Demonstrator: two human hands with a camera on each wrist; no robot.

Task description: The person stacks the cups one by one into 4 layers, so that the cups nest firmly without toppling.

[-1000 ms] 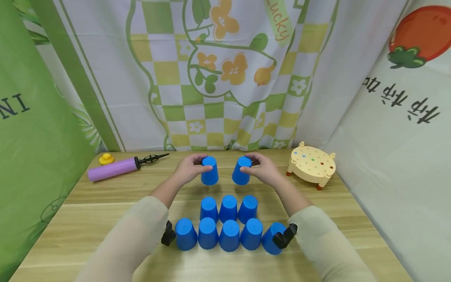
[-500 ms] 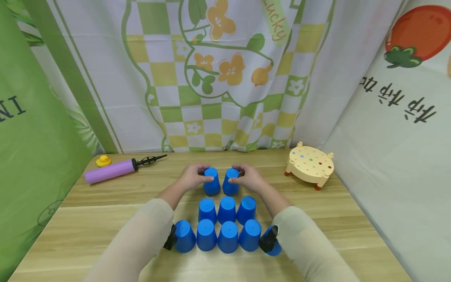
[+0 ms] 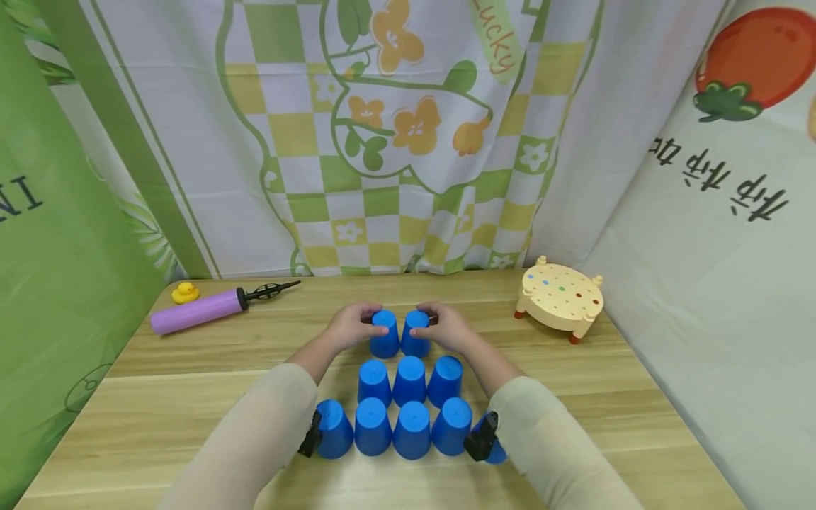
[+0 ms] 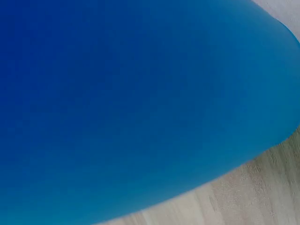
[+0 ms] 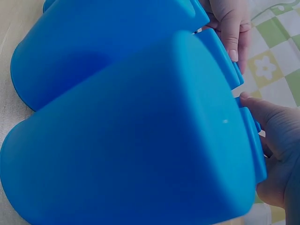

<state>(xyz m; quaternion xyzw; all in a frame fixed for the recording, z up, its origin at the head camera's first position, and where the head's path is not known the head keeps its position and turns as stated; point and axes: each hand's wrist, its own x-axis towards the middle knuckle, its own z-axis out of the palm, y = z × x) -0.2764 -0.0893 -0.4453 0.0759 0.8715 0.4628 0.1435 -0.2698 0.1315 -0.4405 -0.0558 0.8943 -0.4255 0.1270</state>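
Upside-down blue cups stand in rows on the wooden table. At the far row, my left hand (image 3: 353, 326) grips one blue cup (image 3: 385, 346) between thumb and fingers. Close beside it, my right hand (image 3: 448, 328) holds another blue cup (image 3: 416, 346) the same way. Three cups form the middle row, its centre cup (image 3: 409, 382) nearest below the held pair. Several more make the front row, including a cup (image 3: 411, 431) at its middle. In the right wrist view a large near cup (image 5: 122, 140) partly hides the held ones. A blue cup (image 4: 140, 103) fills most of the left wrist view.
A purple hand pump (image 3: 200, 312) with a black nozzle lies at the back left, a yellow rubber duck (image 3: 185, 292) behind it. A cream footed toy stand (image 3: 561, 296) is at the back right. Black wrist cameras (image 3: 482, 437) overlap the front row's end cups.
Both hands have brought their cups inward, from wide apart to nearly side by side, and lowered them toward the middle row. The other cups stay put.
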